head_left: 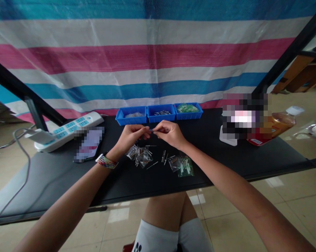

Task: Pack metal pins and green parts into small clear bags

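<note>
My left hand (133, 135) and my right hand (171, 133) meet above the black table, just in front of the blue bins. Both are closed in a pinch, fingertips almost touching. Whatever lies between them is too small to make out. Below, to the left, is a pile of small clear bags (142, 156) with thin metal pins on and around it. Loose pins (164, 156) lie near the middle. Further right, a clear bag (174, 163) sits beside a green-tinted bag (186, 168) with pale pieces on it.
Three blue bins stand in a row at the back: the left bin (120, 120) holds clear bags, the middle bin (160, 118) metal pins, the right bin (189, 116) green bags. A power strip (71, 129) and phone (91, 145) are left; a bottle (282, 122) is right.
</note>
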`<state>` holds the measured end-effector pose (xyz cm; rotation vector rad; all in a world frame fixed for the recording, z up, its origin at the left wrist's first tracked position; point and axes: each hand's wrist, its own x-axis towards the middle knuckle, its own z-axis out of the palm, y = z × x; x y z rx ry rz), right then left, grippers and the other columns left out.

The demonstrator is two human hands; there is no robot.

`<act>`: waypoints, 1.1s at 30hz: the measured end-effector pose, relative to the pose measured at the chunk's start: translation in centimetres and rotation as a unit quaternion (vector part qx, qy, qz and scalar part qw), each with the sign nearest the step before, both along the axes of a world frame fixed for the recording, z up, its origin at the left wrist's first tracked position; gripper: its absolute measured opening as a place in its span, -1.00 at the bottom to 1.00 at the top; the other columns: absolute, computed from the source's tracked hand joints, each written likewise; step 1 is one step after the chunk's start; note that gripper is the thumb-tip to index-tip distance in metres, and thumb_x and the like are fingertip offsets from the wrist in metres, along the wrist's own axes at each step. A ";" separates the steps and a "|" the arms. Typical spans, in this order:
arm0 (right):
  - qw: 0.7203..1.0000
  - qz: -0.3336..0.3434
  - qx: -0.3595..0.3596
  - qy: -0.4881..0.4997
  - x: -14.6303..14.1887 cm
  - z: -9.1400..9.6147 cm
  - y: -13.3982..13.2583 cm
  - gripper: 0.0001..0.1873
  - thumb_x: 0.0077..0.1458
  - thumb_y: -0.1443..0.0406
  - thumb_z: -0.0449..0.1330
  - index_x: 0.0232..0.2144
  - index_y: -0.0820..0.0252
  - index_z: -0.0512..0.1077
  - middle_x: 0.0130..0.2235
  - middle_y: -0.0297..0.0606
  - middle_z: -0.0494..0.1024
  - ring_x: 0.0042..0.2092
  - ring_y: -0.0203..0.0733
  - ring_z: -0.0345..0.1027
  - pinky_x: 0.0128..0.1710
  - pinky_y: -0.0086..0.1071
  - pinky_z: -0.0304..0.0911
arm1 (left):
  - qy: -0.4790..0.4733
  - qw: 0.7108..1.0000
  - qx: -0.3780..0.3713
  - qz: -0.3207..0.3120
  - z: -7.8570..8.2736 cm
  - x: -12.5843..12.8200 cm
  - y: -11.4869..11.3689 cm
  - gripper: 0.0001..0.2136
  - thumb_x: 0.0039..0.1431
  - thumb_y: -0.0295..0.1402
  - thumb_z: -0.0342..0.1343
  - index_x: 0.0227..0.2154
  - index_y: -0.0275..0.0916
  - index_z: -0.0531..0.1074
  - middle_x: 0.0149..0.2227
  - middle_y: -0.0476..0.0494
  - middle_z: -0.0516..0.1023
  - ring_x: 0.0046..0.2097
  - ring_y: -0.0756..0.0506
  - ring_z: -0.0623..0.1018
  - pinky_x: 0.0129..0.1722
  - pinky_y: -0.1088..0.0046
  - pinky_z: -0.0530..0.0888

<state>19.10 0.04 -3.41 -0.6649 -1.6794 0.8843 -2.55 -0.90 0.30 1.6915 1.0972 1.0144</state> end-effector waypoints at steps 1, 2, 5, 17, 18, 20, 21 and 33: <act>1.000 -0.009 0.018 -0.009 0.0 0.1 -0.1 -0.90 0.18 0.24 0.41 -0.31 0.15 0.65 -0.24 -0.25 0.59 -0.32 -0.25 0.49 -0.37 -0.38 0.40 | 0.005 1.000 0.001 -0.004 0.1 0.0 0.0 -0.64 0.19 -0.03 0.33 -0.45 -0.26 0.67 -0.44 -0.20 0.70 -0.42 -0.08 0.61 -0.43 0.45 0.41; 0.999 -0.018 0.029 -0.018 0.1 0.1 -0.1 -0.92 0.19 0.26 0.40 -0.31 0.15 0.65 -0.20 -0.23 0.59 -0.30 -0.26 0.48 -0.36 -0.39 0.40 | 0.007 1.000 0.003 -0.009 0.1 0.1 -0.1 -0.67 0.17 -0.05 0.35 -0.44 -0.26 0.67 -0.42 -0.19 0.70 -0.41 -0.08 0.61 -0.43 0.46 0.41; 0.998 -0.043 0.028 -0.030 0.3 0.5 -0.2 -0.92 0.18 0.28 0.39 -0.27 0.15 0.67 -0.02 -0.17 0.57 -0.28 -0.29 0.49 -0.35 -0.40 0.42 | -0.005 1.000 0.007 -0.014 0.2 0.1 -0.1 -0.66 0.13 -0.04 0.38 -0.41 -0.26 0.65 -0.39 -0.19 0.71 -0.40 -0.09 0.62 -0.43 0.46 0.42; 0.975 0.032 -0.196 0.098 -0.2 0.5 0.2 -0.47 0.02 0.15 0.47 0.01 0.12 0.44 -0.34 -0.43 0.55 -0.44 -0.28 0.49 -0.45 -0.40 0.49 | -0.031 0.999 0.018 -0.012 -0.2 0.0 0.1 -0.56 0.12 0.08 0.42 -0.25 -0.26 0.66 -0.34 -0.23 0.73 -0.33 -0.17 0.69 -0.36 0.38 0.54; 0.976 0.029 -0.194 0.097 -0.2 0.5 0.2 -0.48 0.02 0.15 0.47 -0.01 0.12 0.44 -0.36 -0.44 0.54 -0.45 -0.28 0.48 -0.45 -0.40 0.48 | -0.036 0.999 0.016 -0.015 -0.2 0.0 0.1 -0.55 0.11 0.08 0.44 -0.22 -0.25 0.65 -0.33 -0.23 0.73 -0.33 -0.17 0.70 -0.36 0.38 0.55; 0.977 0.026 -0.191 0.087 -0.3 0.5 0.1 -0.51 0.04 0.15 0.46 -0.02 0.11 0.44 -0.34 -0.42 0.56 -0.46 -0.29 0.47 -0.46 -0.40 0.45 | -0.048 0.999 0.017 -0.013 -0.3 -0.1 0.2 -0.53 0.10 0.05 0.46 -0.16 -0.26 0.63 -0.34 -0.22 0.73 -0.33 -0.17 0.71 -0.36 0.39 0.56; 0.979 0.022 -0.186 0.076 -0.3 0.5 0.0 -0.52 0.06 0.16 0.44 -0.01 0.11 0.44 -0.31 -0.40 0.57 -0.45 -0.29 0.47 -0.46 -0.40 0.44 | -0.054 0.998 0.020 -0.008 -0.3 -0.2 0.3 -0.53 0.09 0.03 0.46 -0.15 -0.27 0.62 -0.35 -0.21 0.73 -0.33 -0.17 0.71 -0.37 0.39 0.56; 0.951 0.088 0.143 -0.260 -0.9 1.5 -3.4 -0.81 0.21 0.28 0.46 -0.13 0.15 0.61 -0.11 -0.18 0.64 -0.01 -0.02 0.44 0.08 -0.12 0.35 | -0.167 0.965 0.002 0.202 -0.7 -2.8 2.6 -0.66 0.13 -0.20 0.40 -0.14 -0.29 0.54 -0.19 -0.22 0.74 -0.32 -0.09 0.73 -0.37 0.49 0.56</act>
